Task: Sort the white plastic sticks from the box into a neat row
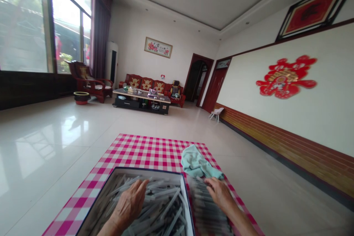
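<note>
A shallow box (149,170) with a dark blue rim holds a loose jumble of thin, whitish translucent tubes (170,206). Over the box is my left hand (132,199), its fingers drawn together; whatever may be between them is hidden. Beside the box, to the right, similar tubes lie in a stacked row (207,206), blurred by motion. My right hand (219,191) is at the far end of this row, finger and thumb closed on what looks like the end of a thin tube. Just beyond it a crumpled mint-green cloth (199,163) lies on the table.
A pink-and-white checked cloth (146,151) covers the table. Across the tiled floor (69,147) stand a low black table (141,103) with things on it, a red wooden sofa (146,83), an armchair (94,84) and a small white chair (216,113) by the right wall.
</note>
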The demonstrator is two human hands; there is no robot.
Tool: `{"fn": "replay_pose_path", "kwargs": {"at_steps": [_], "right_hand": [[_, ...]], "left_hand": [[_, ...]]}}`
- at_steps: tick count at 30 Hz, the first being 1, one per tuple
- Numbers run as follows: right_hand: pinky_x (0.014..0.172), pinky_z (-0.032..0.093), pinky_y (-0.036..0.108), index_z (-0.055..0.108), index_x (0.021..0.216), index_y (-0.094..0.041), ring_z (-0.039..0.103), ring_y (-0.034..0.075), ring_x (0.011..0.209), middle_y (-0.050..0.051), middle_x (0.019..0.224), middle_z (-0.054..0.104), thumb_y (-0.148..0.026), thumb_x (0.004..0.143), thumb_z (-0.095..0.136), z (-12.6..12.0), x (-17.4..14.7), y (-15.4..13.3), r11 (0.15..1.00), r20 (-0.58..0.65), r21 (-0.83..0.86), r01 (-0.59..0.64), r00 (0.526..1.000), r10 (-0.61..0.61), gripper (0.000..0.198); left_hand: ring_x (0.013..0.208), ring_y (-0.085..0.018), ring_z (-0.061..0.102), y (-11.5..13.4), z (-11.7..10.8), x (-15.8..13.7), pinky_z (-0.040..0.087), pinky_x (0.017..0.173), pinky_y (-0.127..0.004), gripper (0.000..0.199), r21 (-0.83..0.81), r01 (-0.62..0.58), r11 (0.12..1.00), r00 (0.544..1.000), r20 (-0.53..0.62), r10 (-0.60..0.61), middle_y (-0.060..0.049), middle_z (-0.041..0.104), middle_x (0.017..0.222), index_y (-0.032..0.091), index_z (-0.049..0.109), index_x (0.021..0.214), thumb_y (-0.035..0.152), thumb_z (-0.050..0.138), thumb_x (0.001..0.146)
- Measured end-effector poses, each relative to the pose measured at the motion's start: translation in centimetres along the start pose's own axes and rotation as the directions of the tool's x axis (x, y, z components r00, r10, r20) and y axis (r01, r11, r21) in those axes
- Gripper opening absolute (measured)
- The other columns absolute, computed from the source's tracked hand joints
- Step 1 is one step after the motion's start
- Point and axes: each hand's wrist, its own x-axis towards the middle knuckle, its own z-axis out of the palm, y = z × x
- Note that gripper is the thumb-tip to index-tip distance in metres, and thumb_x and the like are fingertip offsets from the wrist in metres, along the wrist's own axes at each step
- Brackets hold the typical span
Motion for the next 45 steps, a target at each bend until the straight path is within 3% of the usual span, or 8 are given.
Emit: {"fn": "replay_pose_path", "kwargs": {"at_steps": [4,9,14,18,24,32,40,45], "right_hand": [[0.075,0.044,0.031,0.071,0.088,-0.021,0.064,0.023,0.084,0.009,0.087,0.068,-0.008,0.076,0.047,1.2,0.2,0.2,0.979,0.102,-0.198,0.052,0.994,-0.032,0.029],[0.077,0.042,0.031,0.070,0.086,-0.021,0.063,0.022,0.088,0.008,0.090,0.068,-0.004,0.074,0.046,1.6,0.3,-0.2,0.966,0.138,-0.253,0.045,0.990,-0.010,0.032],[0.082,0.043,0.030,0.068,0.100,-0.021,0.062,0.021,0.093,0.008,0.097,0.067,-0.003,0.074,0.041,1.9,0.0,-0.1,0.987,0.084,-0.156,0.047,0.996,-0.034,0.042],[0.091,0.041,0.032,0.066,0.107,-0.019,0.059,0.022,0.101,0.010,0.107,0.065,-0.013,0.080,0.043,3.1,0.4,-1.4,0.991,0.021,-0.083,0.107,0.994,-0.106,0.035],[0.088,0.041,0.037,0.067,0.099,-0.018,0.059,0.026,0.099,0.011,0.102,0.066,-0.020,0.081,0.051,6.1,1.4,-3.7,0.983,-0.061,-0.183,0.000,0.998,-0.011,0.024],[0.080,0.045,0.031,0.066,0.091,-0.017,0.062,0.022,0.089,0.010,0.092,0.066,-0.012,0.080,0.048,7.7,1.5,-2.9,0.982,-0.106,-0.182,-0.042,0.994,0.023,0.022],[0.083,0.048,0.039,0.064,0.098,-0.014,0.063,0.026,0.092,0.013,0.096,0.066,-0.025,0.088,0.043,6.9,1.8,-2.5,0.994,-0.150,-0.105,0.036,0.987,-0.052,0.025],[0.085,0.049,0.036,0.062,0.098,-0.018,0.062,0.022,0.093,0.010,0.096,0.066,-0.022,0.089,0.043,5.8,2.1,-7.7,0.967,-0.278,0.127,0.223,0.943,-0.181,0.022]], "left_hand": [[0.064,-0.014,0.064,-0.3,0.0,-0.2,0.051,0.057,-0.021,0.029,0.005,-0.006,1.000,1.000,0.003,0.006,-0.004,0.062,0.080,0.018,0.051,0.116,0.013,0.036,0.091],[0.062,-0.014,0.063,-0.4,-0.1,-0.2,0.050,0.055,-0.021,0.031,0.010,-0.010,1.000,1.000,-0.016,0.010,-0.004,0.063,0.078,0.019,0.052,0.115,0.013,0.035,0.090],[0.064,-0.014,0.063,-0.3,0.0,-0.2,0.049,0.055,-0.021,0.031,0.010,-0.028,1.000,1.000,-0.014,0.028,-0.004,0.062,0.079,0.018,0.051,0.116,0.013,0.034,0.091],[0.063,-0.014,0.063,-0.4,0.1,-0.2,0.049,0.054,-0.020,0.031,0.010,-0.044,0.999,0.999,-0.020,0.044,-0.004,0.062,0.078,0.018,0.051,0.116,0.013,0.034,0.091],[0.062,-0.013,0.062,-0.3,-0.3,-0.2,0.049,0.055,-0.021,0.031,0.011,-0.052,0.999,0.998,-0.025,0.052,-0.004,0.062,0.079,0.017,0.050,0.115,0.011,0.034,0.090],[0.063,-0.014,0.063,-0.4,0.0,-0.3,0.049,0.055,-0.021,0.031,0.020,-0.040,0.999,0.999,-0.018,0.040,-0.004,0.062,0.081,0.016,0.051,0.115,0.011,0.034,0.090],[0.067,-0.014,0.064,-0.6,-2.4,1.1,0.049,0.060,-0.023,0.028,0.036,0.178,0.983,0.982,0.051,-0.180,-0.003,0.064,0.079,0.018,0.056,0.110,0.017,0.034,0.092],[0.069,-0.016,0.067,-0.9,-5.4,0.0,0.048,0.062,-0.025,0.025,0.106,0.328,0.939,0.909,0.234,-0.344,-0.002,0.067,0.077,0.021,0.063,0.094,0.016,0.039,0.090]]}}
